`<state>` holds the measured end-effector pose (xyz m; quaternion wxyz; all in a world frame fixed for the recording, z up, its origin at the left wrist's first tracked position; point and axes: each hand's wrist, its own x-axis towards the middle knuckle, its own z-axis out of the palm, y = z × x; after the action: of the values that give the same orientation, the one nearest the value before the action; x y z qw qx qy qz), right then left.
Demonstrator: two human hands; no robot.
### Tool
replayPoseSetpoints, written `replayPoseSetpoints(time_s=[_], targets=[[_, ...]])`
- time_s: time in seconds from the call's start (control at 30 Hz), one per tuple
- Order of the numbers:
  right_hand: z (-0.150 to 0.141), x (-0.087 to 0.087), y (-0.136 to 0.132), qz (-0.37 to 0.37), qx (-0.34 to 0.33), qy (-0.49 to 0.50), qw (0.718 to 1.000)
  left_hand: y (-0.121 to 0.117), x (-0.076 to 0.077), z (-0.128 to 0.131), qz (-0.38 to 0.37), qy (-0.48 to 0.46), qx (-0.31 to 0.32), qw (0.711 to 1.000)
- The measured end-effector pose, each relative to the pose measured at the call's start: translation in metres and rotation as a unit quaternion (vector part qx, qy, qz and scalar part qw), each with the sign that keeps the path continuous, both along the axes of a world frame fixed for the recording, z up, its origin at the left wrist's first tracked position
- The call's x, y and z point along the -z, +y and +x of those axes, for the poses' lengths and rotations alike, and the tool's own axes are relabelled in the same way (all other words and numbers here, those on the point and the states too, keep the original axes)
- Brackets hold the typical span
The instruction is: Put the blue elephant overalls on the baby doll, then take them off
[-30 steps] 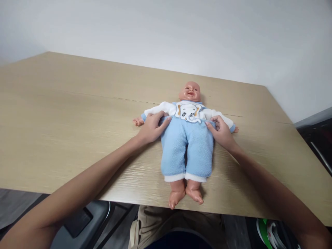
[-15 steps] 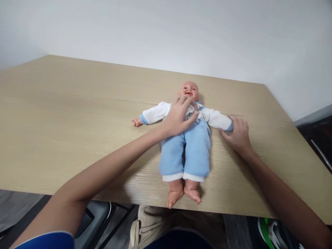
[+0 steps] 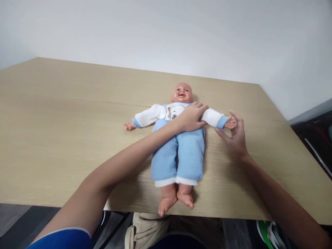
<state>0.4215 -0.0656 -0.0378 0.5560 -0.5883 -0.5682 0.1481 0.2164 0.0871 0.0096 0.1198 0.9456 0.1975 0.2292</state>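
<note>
A baby doll (image 3: 181, 148) lies on its back on a light wooden table (image 3: 64, 131), dressed in a white top with blue cuffs and blue fleece trousers. Its bare feet reach the near table edge. My left hand (image 3: 190, 117) lies flat across the doll's chest and its arm on my right, fingers stretched out. My right hand (image 3: 233, 136) pinches the doll's small hand at the end of that sleeve between thumb and fingers.
A white wall rises behind the table. Below the near edge I see my beige trousers (image 3: 145, 231) and a dark chair part (image 3: 101, 221). Dark furniture (image 3: 313, 138) stands to the right of the table, and something green and white (image 3: 267, 233) lies on the floor.
My left hand slid from the doll's waistband up across its chest to the sleeve on my right. My right hand moved outward from the waistband to the doll's hand. The doll shifted slightly left.
</note>
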Motion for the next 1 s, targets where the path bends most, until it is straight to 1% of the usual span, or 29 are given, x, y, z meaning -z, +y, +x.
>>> replayPoseSetpoints(time_s=[0.07, 0.1, 0.17, 0.27, 0.33, 0.37, 0.4, 0.47, 0.57, 0.63, 0.7, 0.8, 0.87, 0.93, 1.0], targets=[[0.002, 0.007, 0.003, -0.045, -0.026, 0.013, 0.999, 0.001, 0.002, -0.005, -0.028, -0.055, -0.007, 0.998], [0.002, 0.009, 0.004, -0.067, -0.045, -0.008, 0.997, 0.002, 0.003, -0.007, -0.045, -0.085, -0.014, 0.995], [0.003, 0.013, 0.005, -0.09, -0.097, -0.09, 0.987, 0.003, 0.005, -0.011, -0.084, -0.15, -0.025, 0.985], [-0.003, 0.019, 0.007, -0.086, -0.175, -0.217, 0.956, 0.005, 0.007, -0.018, -0.149, -0.249, -0.032, 0.956], [-0.011, 0.023, 0.008, -0.093, -0.207, -0.253, 0.941, 0.006, 0.009, -0.022, -0.193, -0.299, -0.036, 0.934], [-0.016, 0.024, 0.009, -0.099, -0.218, -0.25, 0.938, 0.007, 0.011, -0.025, -0.215, -0.321, -0.037, 0.921], [-0.021, 0.025, 0.01, -0.106, -0.225, -0.237, 0.939, 0.008, 0.012, -0.027, -0.236, -0.343, -0.036, 0.909], [-0.031, 0.023, 0.015, -0.12, -0.231, -0.178, 0.949, 0.011, 0.015, -0.032, -0.27, -0.374, -0.034, 0.887], [-0.047, 0.015, 0.027, -0.144, -0.222, -0.039, 0.964, 0.016, 0.018, -0.038, -0.288, -0.398, -0.045, 0.87], [-0.06, 0.009, 0.038, -0.161, -0.215, 0.046, 0.962, 0.018, 0.017, -0.043, -0.3, -0.417, -0.061, 0.856], [-0.074, 0.004, 0.051, -0.174, -0.221, 0.115, 0.953, 0.021, 0.016, -0.048, -0.334, -0.446, -0.071, 0.827], [-0.098, 0.0, 0.07, -0.172, -0.243, 0.205, 0.932, 0.025, 0.012, -0.06, -0.408, -0.471, -0.079, 0.778], [-0.111, -0.001, 0.078, -0.164, -0.255, 0.254, 0.919, 0.027, 0.01, -0.069, -0.442, -0.472, -0.085, 0.758], [-0.12, -0.001, 0.083, -0.16, -0.265, 0.289, 0.906, 0.028, 0.009, -0.076, -0.465, -0.478, -0.093, 0.739], [-0.122, 0.002, 0.086, -0.154, -0.268, 0.3, 0.902, 0.027, 0.008, -0.08, -0.487, -0.499, -0.094, 0.71]])
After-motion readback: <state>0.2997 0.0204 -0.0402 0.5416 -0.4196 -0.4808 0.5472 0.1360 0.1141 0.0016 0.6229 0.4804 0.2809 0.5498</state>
